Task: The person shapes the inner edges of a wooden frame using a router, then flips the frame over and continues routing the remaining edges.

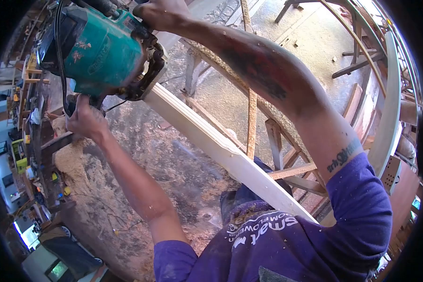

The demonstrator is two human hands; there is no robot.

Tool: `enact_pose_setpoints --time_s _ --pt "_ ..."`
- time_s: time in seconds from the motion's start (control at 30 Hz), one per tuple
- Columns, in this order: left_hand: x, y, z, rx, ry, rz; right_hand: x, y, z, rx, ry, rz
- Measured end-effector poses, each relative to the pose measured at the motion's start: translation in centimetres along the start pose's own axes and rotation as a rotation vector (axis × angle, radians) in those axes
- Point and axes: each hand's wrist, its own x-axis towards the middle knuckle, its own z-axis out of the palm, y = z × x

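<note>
Head view: left hand (87, 120), right hand (160, 14), grip clenched on teal tool (98, 51) atop pale plank (221, 148); sawdust floor (141, 141), cluttered shelves (27, 94)

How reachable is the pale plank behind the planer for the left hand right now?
Probably yes, though only by letting go: the left hand grips the teal planer, as does the right hand. The plank lies bare beside the left forearm, with nothing between them.

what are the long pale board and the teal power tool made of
The board looks like bare pale wood: unpainted, square-edged, with sawdust heaped nearby. The tool has a teal housing that looks like moulded plastic, matte and dusty; its base against the board seems dark metal, but that is unclear.
</note>
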Motion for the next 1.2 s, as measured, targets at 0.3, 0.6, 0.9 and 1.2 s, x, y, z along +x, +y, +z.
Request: enact_pose_setpoints --time_s 0.3,0.6,0.9,1.2 --pt "0.9 -0.6 0.4 -0.055 -0.04 0.012 0.9 1.6 1.8 -0.194 0.025 -0.092" --pt "2.3 -0.3 1.2 -0.001 0.074 0.027 2.0 2.2 3.6 -0.211 -0.016 0.039" --pt "-3.4 1.8 0.1 -0.017 0.025 -0.124 -2.2 0.6 -0.7 -0.179 -0.128 0.188" --pt "-9.2 -0.1 -1.5 -0.094 -0.001 -0.083 -7.7 -1.1 -7.0 -0.103 -0.169 0.261"
